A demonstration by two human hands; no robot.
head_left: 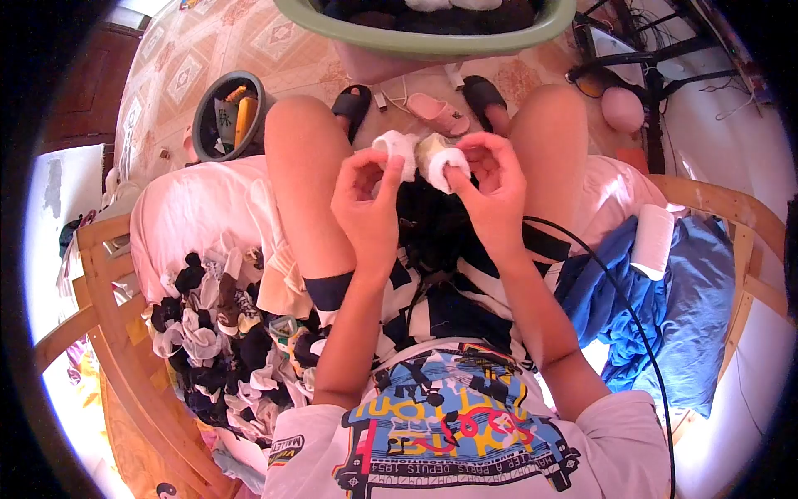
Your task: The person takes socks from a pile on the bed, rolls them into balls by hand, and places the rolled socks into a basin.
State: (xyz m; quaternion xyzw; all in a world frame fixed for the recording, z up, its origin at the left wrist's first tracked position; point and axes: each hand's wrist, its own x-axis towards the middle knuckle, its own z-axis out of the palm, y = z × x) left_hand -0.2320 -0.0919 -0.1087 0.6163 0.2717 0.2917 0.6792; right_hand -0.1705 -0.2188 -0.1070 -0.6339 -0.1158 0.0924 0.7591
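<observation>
Between my knees, at the upper middle of the head view, my left hand [372, 187] pinches a small white sock [399, 152] between thumb and fingers. Close beside it, my right hand [492, 179] holds another small sock [445, 165], white at the cuff and yellowish farther in, with the thumb at its opening. The two socks are nearly side by side. A large pile of mixed black, white and grey socks [204, 337] lies on the bed to my left. Dark cloth [428, 216] is under my hands in my lap.
A green tub [432, 41] with dark and white cloth stands ahead. A dark bin [259, 108] holds bottles at the left. A pink slipper [438, 114] lies on the floor. At right are a white roll [652, 241], blue cloth [690, 308] and a black cable [636, 320].
</observation>
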